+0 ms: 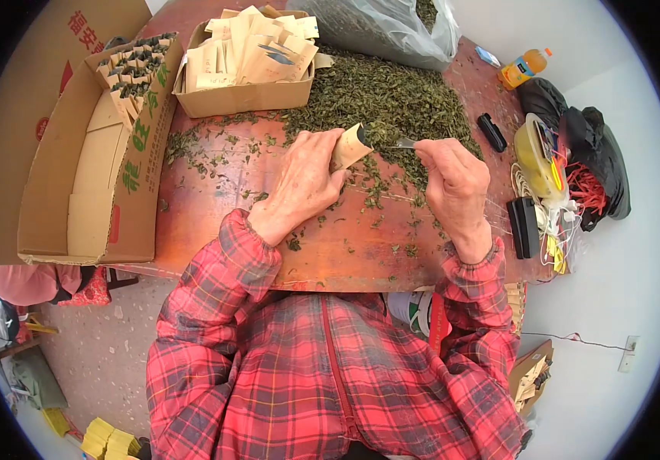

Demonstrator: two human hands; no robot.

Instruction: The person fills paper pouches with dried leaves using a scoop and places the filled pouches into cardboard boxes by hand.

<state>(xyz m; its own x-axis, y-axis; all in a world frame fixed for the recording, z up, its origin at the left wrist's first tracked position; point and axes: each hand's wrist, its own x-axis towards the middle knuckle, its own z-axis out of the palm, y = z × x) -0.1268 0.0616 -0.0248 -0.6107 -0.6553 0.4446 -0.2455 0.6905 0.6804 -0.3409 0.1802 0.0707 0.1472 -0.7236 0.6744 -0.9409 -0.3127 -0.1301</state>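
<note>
Just before the leaf pile (391, 92), the left hand (298, 182) curls closed round a tilted paper packet (347, 152), while the right hand (457, 182) pinches a spoon (405, 143) at the pile's near side, and leaves could spill if the packet's mouth tips or narrows.

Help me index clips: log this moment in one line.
left hand: holds open paper packet | right hand: holds metal utensil | leaves: piled on red table

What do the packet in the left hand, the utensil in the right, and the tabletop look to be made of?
Packet: likely matte kraft paper, tan and creased. Utensil: probably metal, with a greyish sheen. Tabletop: apparently red-painted wood, glossy and worn.
</note>
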